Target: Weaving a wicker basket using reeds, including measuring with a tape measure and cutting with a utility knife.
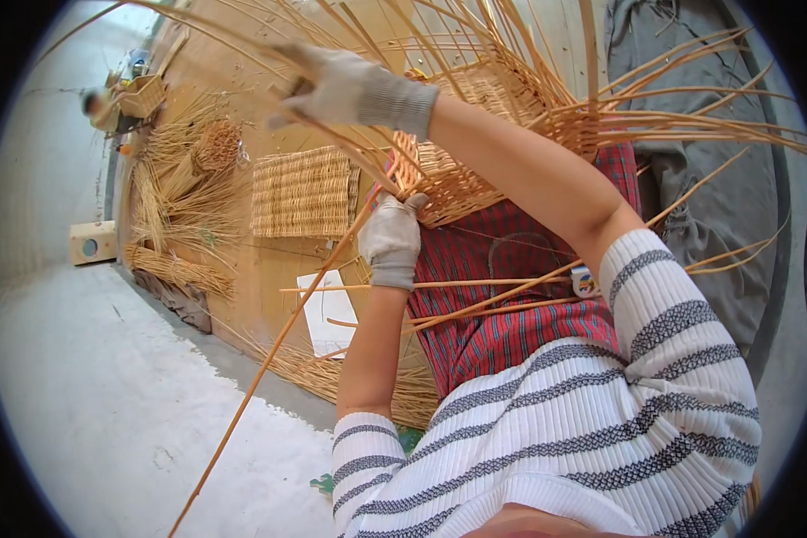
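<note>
Tan surface [269,260], basket [457,184] (stakes [589,45] splayed)

You can read no text; the white tag [585,282] on your red cloth [475,342], right of the frame's centre, bears coloured print too small to decipher.

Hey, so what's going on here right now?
A gloved person is handling a wicker basket on red striped cloth. The left grip holds its left edge; the right grip, blurred, is among long canes, holding unclear. Many cane ends stick out loose. A flat woven panel lies to the left.
</note>
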Demonstrator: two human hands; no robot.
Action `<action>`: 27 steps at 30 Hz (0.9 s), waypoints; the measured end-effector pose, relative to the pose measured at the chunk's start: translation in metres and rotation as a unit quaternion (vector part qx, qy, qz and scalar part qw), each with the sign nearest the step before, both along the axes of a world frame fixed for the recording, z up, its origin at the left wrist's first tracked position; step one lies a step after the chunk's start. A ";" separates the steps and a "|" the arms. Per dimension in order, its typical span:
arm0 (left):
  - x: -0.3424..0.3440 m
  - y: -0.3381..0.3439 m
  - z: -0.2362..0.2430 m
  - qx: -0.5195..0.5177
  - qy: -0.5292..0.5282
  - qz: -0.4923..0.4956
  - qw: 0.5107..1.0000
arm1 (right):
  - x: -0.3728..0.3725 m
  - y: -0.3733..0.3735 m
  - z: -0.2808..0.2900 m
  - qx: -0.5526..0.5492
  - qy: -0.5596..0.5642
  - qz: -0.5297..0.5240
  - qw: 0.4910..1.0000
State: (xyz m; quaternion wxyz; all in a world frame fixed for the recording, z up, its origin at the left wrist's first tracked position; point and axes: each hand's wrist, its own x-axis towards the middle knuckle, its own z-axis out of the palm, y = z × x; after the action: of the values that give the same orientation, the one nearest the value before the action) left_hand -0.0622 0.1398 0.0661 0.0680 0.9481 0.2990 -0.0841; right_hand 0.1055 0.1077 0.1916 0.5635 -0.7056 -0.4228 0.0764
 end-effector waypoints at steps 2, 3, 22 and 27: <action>-0.002 0.006 -0.011 -0.004 0.005 -0.009 1.000 | -0.018 0.004 0.026 0.189 -0.140 -0.090 0.968; -0.003 0.010 -0.017 0.003 -0.032 -0.023 0.999 | -0.025 0.003 0.039 0.269 -0.142 -0.046 0.952; -0.004 0.014 0.001 -0.021 -0.092 -0.065 0.993 | -0.070 -0.111 -0.111 0.129 0.316 -0.038 0.939; -0.012 0.006 0.027 0.065 0.002 -0.060 0.996 | -0.073 -0.136 -0.144 0.226 0.277 -0.012 0.934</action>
State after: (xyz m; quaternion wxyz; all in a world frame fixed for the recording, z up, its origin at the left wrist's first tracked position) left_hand -0.0742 0.1462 0.0932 0.0001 0.9666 0.2465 -0.0699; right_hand 0.0323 -0.0286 0.0481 0.8037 -0.5158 -0.2469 0.1647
